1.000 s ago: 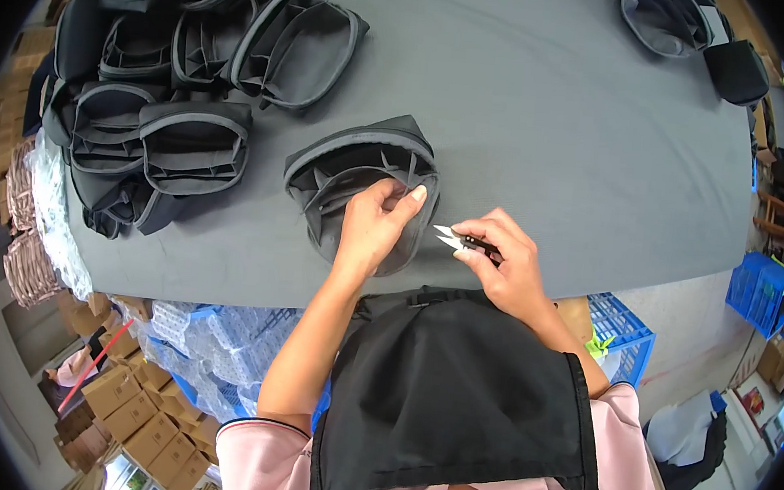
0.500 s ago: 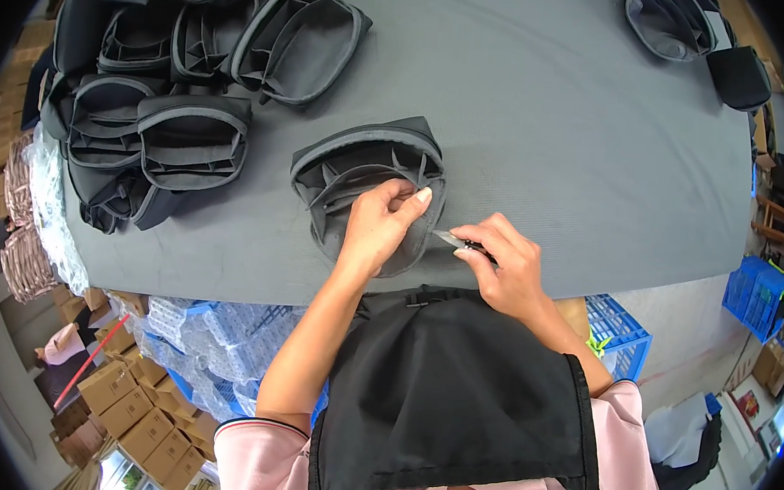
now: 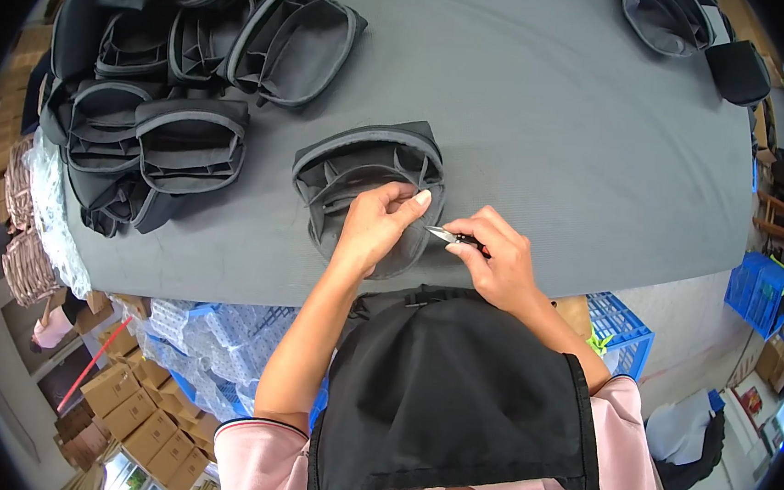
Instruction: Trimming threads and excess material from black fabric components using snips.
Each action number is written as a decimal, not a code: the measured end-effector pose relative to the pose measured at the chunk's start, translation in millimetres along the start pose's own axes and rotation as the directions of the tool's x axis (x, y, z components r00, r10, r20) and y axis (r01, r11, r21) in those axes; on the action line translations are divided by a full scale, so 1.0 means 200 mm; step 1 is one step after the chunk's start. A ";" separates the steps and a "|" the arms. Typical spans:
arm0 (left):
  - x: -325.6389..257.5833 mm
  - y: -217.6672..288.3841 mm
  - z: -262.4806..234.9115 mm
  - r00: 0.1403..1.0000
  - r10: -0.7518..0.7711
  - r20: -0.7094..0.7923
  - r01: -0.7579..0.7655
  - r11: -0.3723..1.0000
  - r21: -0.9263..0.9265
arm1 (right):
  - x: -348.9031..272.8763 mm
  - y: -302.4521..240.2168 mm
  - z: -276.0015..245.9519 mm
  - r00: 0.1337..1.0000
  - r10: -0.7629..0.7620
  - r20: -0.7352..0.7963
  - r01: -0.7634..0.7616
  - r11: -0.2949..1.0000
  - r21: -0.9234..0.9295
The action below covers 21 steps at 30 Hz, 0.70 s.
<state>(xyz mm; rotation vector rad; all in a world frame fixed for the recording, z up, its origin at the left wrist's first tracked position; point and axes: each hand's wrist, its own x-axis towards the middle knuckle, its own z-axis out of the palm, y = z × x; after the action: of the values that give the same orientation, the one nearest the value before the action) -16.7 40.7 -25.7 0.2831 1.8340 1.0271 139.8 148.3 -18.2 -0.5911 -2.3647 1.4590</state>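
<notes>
A dark grey zip pouch [image 3: 370,135] lies opened out on the table in front of me, its inner dividers showing. My left hand [image 3: 378,225] reaches over it and pinches the right part of its edge between thumb and fingers. Just to the right, my right hand [image 3: 500,258] is closed on a pair of thread snips [image 3: 442,234]. Their silver pointed blades reach the pouch's right edge; most of the dark handle is hidden in my fingers. Whether the blades touch the fabric or a thread, I cannot tell.
Several similar open pouches [image 3: 192,146] crowd the table's left side. Another open pouch [image 3: 665,22] and a black case [image 3: 737,72] are at the far right. The grey table [image 3: 582,168] ends close to my body. Below its edge stand a blue crate [image 3: 620,327] and bubble wrap [image 3: 191,340].
My right hand has moved slightly left, bringing the snips' blades onto the pouch's edge. The left hand keeps its pinch in nearly the same place.
</notes>
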 end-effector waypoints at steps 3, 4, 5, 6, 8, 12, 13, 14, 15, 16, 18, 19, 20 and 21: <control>0.01 0.01 -0.01 0.999 -0.002 0.033 0.002 1.000 -0.004 | 0.00 0.01 0.00 0.996 0.051 -0.072 -0.041 0.991 0.130; 0.00 0.00 -0.01 0.999 -0.002 0.034 0.002 1.000 -0.003 | 0.01 0.00 0.00 0.994 0.094 -0.059 -0.084 0.986 0.145; 0.01 0.00 -0.01 0.999 0.004 0.033 -0.004 1.000 -0.019 | 0.01 -0.01 0.00 0.990 0.136 -0.046 -0.128 0.979 0.159; 0.01 0.00 -0.01 0.999 0.011 0.032 -0.010 0.999 -0.035 | 0.01 -0.01 0.00 0.989 0.137 -0.047 -0.128 0.979 0.160; 0.00 0.02 0.00 1.000 -0.004 0.028 0.005 0.999 -0.046 | 0.01 0.00 0.01 0.991 0.137 -0.008 -0.135 0.982 0.135; -0.01 0.03 0.00 0.999 -0.015 0.034 0.017 0.999 -0.046 | 0.00 0.00 -0.02 0.992 0.122 0.026 -0.125 0.986 0.107; -0.01 0.03 0.00 0.999 -0.015 0.031 0.016 0.999 -0.046 | -0.01 0.01 -0.03 0.991 0.104 0.085 -0.113 0.988 0.102; 0.00 0.02 -0.01 1.000 -0.002 0.027 0.003 0.999 -0.037 | -0.01 0.01 -0.03 0.986 0.085 0.144 -0.100 0.990 0.098; -0.01 0.01 -0.01 1.000 0.011 0.023 -0.010 1.000 -0.028 | -0.02 0.01 -0.03 0.986 0.080 0.146 -0.096 0.990 0.101; -0.01 0.02 -0.01 1.000 0.013 0.024 -0.013 1.000 -0.026 | -0.02 0.03 -0.02 0.976 0.155 0.151 -0.195 0.931 0.308; -0.06 0.05 -0.01 0.999 0.023 -0.044 -0.022 0.999 0.032 | -0.02 0.07 0.02 0.977 0.189 0.098 -0.208 0.749 0.629; -0.10 0.06 0.00 0.999 0.026 -0.047 -0.024 0.999 0.035 | 0.01 0.07 0.04 0.978 0.185 0.096 -0.204 0.749 0.631; -0.15 0.05 0.03 0.959 0.251 -0.130 -0.229 0.959 0.166 | 0.04 0.07 0.05 0.969 0.219 0.116 -0.245 0.775 0.583; -0.20 0.04 0.05 0.864 0.470 -0.180 -0.405 0.861 0.307 | 0.07 0.08 0.07 0.958 0.254 0.135 -0.287 0.797 0.532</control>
<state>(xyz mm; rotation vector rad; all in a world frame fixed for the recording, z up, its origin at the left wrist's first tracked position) 9.1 27.0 4.0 0.7982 2.1970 1.1698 124.7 150.5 -37.4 -0.7526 -1.7976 2.1902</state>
